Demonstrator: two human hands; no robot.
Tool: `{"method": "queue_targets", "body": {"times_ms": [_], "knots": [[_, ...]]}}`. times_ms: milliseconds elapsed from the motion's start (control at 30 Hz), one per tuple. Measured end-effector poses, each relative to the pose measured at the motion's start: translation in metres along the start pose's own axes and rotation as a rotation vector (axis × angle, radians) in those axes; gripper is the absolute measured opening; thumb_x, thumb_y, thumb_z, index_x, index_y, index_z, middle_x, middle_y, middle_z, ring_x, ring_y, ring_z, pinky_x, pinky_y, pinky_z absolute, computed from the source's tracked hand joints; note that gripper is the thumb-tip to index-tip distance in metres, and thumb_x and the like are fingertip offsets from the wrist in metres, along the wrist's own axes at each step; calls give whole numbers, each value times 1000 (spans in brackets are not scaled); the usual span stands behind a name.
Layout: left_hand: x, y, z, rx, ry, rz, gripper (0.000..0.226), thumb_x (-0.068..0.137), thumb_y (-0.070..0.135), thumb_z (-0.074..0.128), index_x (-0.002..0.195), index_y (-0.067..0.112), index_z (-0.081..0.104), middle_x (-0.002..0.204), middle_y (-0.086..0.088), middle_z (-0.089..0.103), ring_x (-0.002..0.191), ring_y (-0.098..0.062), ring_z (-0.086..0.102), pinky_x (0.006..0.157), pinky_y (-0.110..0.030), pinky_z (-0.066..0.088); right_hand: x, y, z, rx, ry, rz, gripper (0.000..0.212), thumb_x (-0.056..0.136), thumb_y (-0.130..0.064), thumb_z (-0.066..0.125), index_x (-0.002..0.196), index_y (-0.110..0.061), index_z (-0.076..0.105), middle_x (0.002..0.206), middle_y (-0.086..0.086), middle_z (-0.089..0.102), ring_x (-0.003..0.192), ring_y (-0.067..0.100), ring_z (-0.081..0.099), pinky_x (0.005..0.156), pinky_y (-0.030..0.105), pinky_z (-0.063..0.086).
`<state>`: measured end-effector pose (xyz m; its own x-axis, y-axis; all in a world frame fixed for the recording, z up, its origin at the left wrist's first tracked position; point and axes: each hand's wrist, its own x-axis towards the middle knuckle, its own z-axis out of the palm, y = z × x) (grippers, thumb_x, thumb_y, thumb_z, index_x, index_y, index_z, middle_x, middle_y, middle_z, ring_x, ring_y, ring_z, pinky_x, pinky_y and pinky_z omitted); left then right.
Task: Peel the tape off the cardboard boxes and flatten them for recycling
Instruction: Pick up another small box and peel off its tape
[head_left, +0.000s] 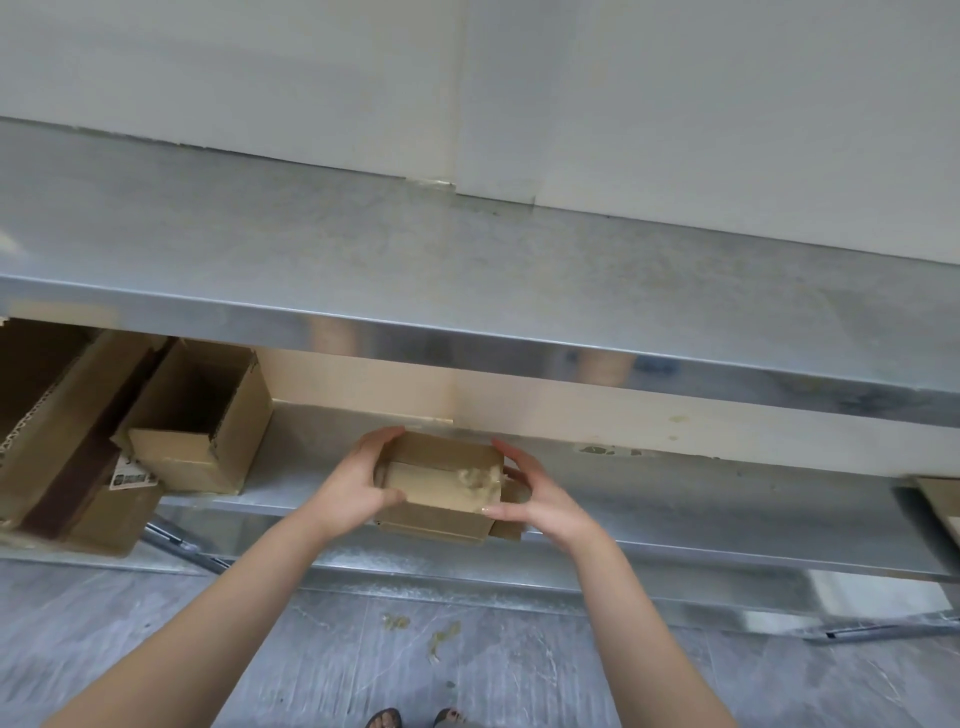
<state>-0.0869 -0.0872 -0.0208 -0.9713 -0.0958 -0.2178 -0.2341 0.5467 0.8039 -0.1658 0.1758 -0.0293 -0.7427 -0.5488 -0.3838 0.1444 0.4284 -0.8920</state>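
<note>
Closest to me I see two toes of dark sandals (384, 718) on the scratched grey floor (493, 665). Two bare arms reach up from there.

The left hand (358, 483) grips the left end of a small brown cardboard box (441, 478). Its thumb is on the front and its fingers curl over the top. The right hand (540, 499) grips the right end the same way, so both hands are clamped on the box. The box is at the front edge of the lower shiny metal shelf (675, 509). I cannot tell if it sits on the shelf or is lifted a bit. Its front has a torn, fuzzy pale patch (478, 475) near the right hand.

Further left on that shelf is an open brown cardboard box lying on its side (208, 431). Beside it leans a stack of flat brown cardboard (62, 415) with a white label (132, 475).

Above is a wide grey metal top shelf (415, 249), and behind it a plain white wall (675, 104).
</note>
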Motion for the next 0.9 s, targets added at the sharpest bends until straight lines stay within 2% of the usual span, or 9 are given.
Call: {"method": "queue_targets", "body": {"times_ms": [133, 267, 333, 500, 567, 633, 700, 800, 900], "knots": [[1, -2, 1, 71, 18, 28, 79, 76, 32, 76, 143, 26, 36, 146, 3, 37, 133, -14, 32, 109, -25, 24, 6, 1, -3, -115, 4, -21, 95, 71, -25, 87, 147, -43, 33, 149, -12, 36, 132, 3, 35, 105, 19, 30], [-1, 13, 11, 289, 193, 249, 65, 73, 59, 56, 131, 29, 54, 131, 9, 53, 124, -16, 38, 103, -28, 28, 10, 10, -3, -115, -3, -33, 97, 66, -37, 88, 145, -50, 32, 150, -15, 36, 135, 3, 36, 100, 14, 34], [3, 31, 22, 235, 133, 299, 57, 78, 63, 51, 127, 35, 57, 126, 16, 55, 120, -9, 43, 101, -27, 32, 12, 13, -1, -112, 3, -49, 99, 64, -39, 88, 145, -48, 32, 149, -15, 38, 134, 2, 38, 99, 13, 36], [29, 58, 56, 236, -45, 365, 58, 80, 63, 41, 123, 32, 63, 127, 19, 55, 115, 4, 40, 101, -11, 16, 17, 16, 3, -49, 5, -93, 104, 58, -38, 89, 146, -37, 32, 146, -11, 45, 131, 0, 45, 107, 21, 39], [35, 58, 63, 262, -49, 354, 57, 78, 63, 40, 115, 31, 68, 122, 19, 59, 109, 5, 40, 99, -13, 18, 17, 19, 5, -22, 11, -93, 106, 60, -30, 90, 148, -31, 31, 142, -16, 47, 129, -2, 47, 109, 25, 41], [39, 54, 67, 271, -28, 329, 51, 76, 63, 43, 108, 34, 70, 116, 23, 60, 109, -3, 45, 99, -20, 25, 18, 23, 6, 5, 22, -87, 104, 63, -18, 90, 148, -28, 30, 139, -21, 47, 127, -3, 49, 107, 26, 43], [42, 51, 70, 281, -10, 326, 43, 76, 62, 47, 103, 37, 70, 111, 27, 59, 108, -9, 48, 99, -29, 31, 18, 26, 6, 26, 27, -83, 101, 64, -12, 89, 145, -31, 32, 138, -17, 49, 125, 0, 53, 103, 27, 46], [43, 55, 76, 283, 17, 324, 37, 75, 57, 55, 99, 34, 69, 109, 22, 58, 101, -6, 43, 99, -31, 32, 18, 27, 6, 55, 27, -80, 101, 63, -14, 89, 146, -29, 35, 137, -7, 55, 123, 7, 56, 102, 34, 49], [44, 58, 82, 325, 87, 332, 33, 78, 45, 66, 105, 27, 67, 112, 13, 57, 99, -6, 37, 94, -31, 36, 18, 25, 5, 71, 35, -89, 100, 63, -15, 89, 147, -24, 36, 135, -5, 58, 122, 7, 57, 104, 37, 48]]}}
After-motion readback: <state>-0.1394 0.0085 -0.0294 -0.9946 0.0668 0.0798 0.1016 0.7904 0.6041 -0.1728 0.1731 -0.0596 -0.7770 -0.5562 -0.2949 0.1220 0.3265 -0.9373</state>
